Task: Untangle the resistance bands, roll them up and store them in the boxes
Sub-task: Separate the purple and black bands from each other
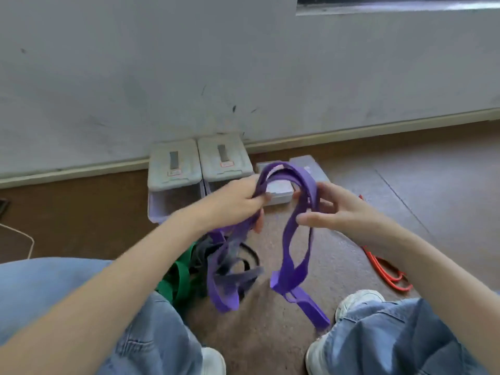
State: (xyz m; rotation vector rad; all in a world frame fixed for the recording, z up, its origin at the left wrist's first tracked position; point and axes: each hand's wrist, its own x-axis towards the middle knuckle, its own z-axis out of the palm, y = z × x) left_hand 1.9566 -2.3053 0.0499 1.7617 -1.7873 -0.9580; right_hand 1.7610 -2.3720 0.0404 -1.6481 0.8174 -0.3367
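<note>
Up in the air, the left hand (238,201) squeezes the purple resistance band (295,239); the right hand (343,209) pinches its other side. Two closed boxes (197,163) sit by the wall.

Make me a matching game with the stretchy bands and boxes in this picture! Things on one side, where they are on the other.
Things:
1. purple band
2. green band
3. red band
4. two white boxes

Places:
A. against the wall
B. on the floor to the right, under the right forearm
C. held up in both hands, left hand and right hand
D. on the floor by the left knee

Pairs: 1-C, 2-D, 3-B, 4-A
</note>
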